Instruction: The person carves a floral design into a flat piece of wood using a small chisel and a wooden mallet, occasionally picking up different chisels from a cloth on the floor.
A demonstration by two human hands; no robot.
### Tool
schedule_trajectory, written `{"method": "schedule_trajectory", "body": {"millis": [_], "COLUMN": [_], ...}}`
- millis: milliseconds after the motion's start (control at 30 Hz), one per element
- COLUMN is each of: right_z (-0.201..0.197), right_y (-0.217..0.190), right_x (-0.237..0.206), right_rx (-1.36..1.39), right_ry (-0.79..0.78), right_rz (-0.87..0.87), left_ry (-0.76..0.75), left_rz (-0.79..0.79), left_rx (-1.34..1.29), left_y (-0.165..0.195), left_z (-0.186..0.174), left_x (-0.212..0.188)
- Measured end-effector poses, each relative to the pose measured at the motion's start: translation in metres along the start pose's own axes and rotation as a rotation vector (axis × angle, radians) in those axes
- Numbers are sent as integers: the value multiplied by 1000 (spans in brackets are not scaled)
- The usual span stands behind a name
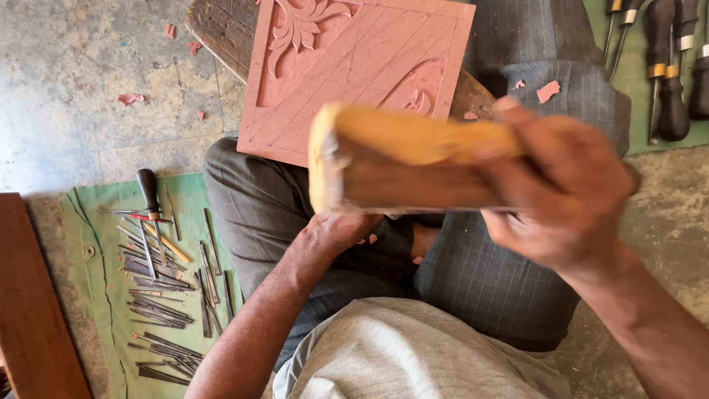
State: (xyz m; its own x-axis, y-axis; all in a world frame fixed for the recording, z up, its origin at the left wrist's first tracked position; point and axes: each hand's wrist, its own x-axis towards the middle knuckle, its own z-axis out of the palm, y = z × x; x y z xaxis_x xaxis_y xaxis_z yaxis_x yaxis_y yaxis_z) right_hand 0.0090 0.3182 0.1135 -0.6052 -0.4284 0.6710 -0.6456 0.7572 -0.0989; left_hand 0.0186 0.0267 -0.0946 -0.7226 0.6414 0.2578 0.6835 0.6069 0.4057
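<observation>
Head view: looks down on a seated person's lap and the floor around it.
Right hand [565, 196]: clenched around one end of a wooden mallet [402, 159], raised near the camera, centre of the picture.
Wooden mallet: a thick block, pale on top and dark on its side, its left end worn and chipped; blurred, so finer detail cannot be told.
Mallet handling: judged solid, stiff and fairly heavy; the grain looks dry rather than slippery; best taken at the narrower right end, where the hand already wraps it.
Left hand [341, 229]: lies low under the mallet, on the lap, near the stone's near edge; the mallet hides its fingers, so I cannot tell whether it holds anything.
Carved slab [354, 66]: reddish square stone with leaf relief and scored guide lines, propped on a wooden block [221, 29] beyond the knees; judged heavy and brittle at its edges.
Green cloth, left [88, 244]: spread on the floor, carrying many thin metal chisels [159, 295] and one dark-handled tool [148, 188].
Far right: more dark-handled tools [665, 66] on another green cloth.
Floor [74, 89]: grey, with scattered reddish chips [131, 97].
</observation>
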Motion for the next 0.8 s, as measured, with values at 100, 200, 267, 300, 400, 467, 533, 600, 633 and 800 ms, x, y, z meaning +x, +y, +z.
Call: {"method": "schedule_trajectory", "body": {"millis": [100, 200, 267, 300, 400, 467, 533, 600, 633, 800], "right_z": [6, 0, -9, -13, -15, -6, 2, 5, 5, -13], "right_y": [4, 14, 17, 17, 13, 7, 5, 8, 10, 16], "right_x": [-6, -5, -2, 0, 1, -2, -7, -11, -12, -5], "right_rx": [-207, -299, -212, -168, 15, 55, -29, -235, -259, -245], "right_ry": [-107, -97, -53, -32, 115, 89, 8, -125, -117, -79], "right_rz": [-85, -129, -81, -56, -37, 12, -1, -74, -95, -80], "left_ry": [-284, -37, 49, 90, -354, -276, -194, -112, -113, 167], "left_rz": [-270, -189, -145, -123, -660, -507, -353, -202, -219, -95], "left_rx": [-82, -95, -128, -146, -514, -410, -305, -196, -173, -201], "left_y": [11, 24, 30, 32, 38, 39, 40, 39, 39, 34], "left_z": [-19, -43, -59, -64, -71, -70, -67, -65, -63, -60], "left_x": [11, 35, 43, 46, 48, 48, 49, 49, 49, 45]}}
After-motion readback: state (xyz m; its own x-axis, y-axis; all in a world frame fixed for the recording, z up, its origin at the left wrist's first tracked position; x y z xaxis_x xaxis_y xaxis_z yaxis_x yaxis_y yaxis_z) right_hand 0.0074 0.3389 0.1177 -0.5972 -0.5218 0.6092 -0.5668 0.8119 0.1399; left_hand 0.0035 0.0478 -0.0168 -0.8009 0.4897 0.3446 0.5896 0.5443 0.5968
